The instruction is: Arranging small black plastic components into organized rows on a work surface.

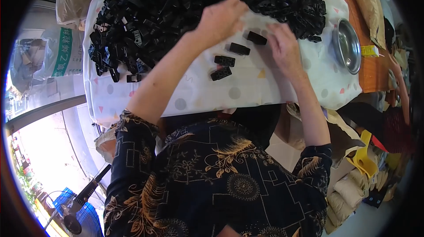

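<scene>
My left hand (222, 19) reaches over the near edge of a large heap of small black plastic parts (172, 5). Its fingers are curled in, and whatever they may hold is hidden. Close by on the right, my right hand (285, 47) hovers over the patterned white cloth with bent fingers, thumb apart, and nothing visible between them. Just left of it lies a black block-shaped part (257, 38). From there a slanting row runs toward me, with another black part (239, 49), then one (224, 60), and the nearest one (221, 73).
A metal bowl (348, 46) stands on the cloth's right side, beside a small yellow box (371, 51). The white cloth (190, 100) drapes over the wooden table (373, 75). Plastic sacks (66, 53) are at the left. A blue fan (81, 212) stands lower left. Another person's arm (399, 82) shows far right.
</scene>
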Demonstrator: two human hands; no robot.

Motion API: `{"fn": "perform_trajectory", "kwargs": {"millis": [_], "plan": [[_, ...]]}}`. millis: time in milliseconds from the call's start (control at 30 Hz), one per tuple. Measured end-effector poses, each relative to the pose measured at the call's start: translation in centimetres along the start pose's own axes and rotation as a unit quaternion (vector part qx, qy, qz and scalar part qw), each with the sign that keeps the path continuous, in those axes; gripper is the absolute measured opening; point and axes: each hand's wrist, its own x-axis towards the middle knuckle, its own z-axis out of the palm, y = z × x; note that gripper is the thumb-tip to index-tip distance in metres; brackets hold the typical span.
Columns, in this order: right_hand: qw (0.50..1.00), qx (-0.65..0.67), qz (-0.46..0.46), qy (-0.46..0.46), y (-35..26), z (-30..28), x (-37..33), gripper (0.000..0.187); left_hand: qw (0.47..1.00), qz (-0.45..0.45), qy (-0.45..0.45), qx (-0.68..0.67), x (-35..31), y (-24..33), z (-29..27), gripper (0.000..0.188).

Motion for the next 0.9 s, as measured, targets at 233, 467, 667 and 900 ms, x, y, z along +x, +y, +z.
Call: {"fn": "perform_trajectory", "kwargs": {"millis": [233, 467, 667, 900], "plan": [[0.962, -0.268, -0.032, 0.041, 3.9, 0.0, 5.4, 0.029, 0.953, 0.077, 0.018, 0.291, 4.9, -2.9, -1.9, 0.029], [0.984, -0.180, -0.011, 0.002, 4.6, -0.9, 5.6, 0.026, 0.950, 0.096, -0.047, 0.294, 5.3, -3.8, -2.3, 0.035], [0.994, 0.062, 0.031, 0.085, 4.1, -1.3, 3.2, 0.029, 0.986, 0.054, 0.023, 0.157, 4.2, -1.7, -2.2, 0.031], [0.995, -0.099, -0.004, -0.009, 2.1, -1.9, 0.8, 0.037, 0.996, 0.022, -0.057, 0.065, 2.4, 0.7, 2.8, 0.030]]}}
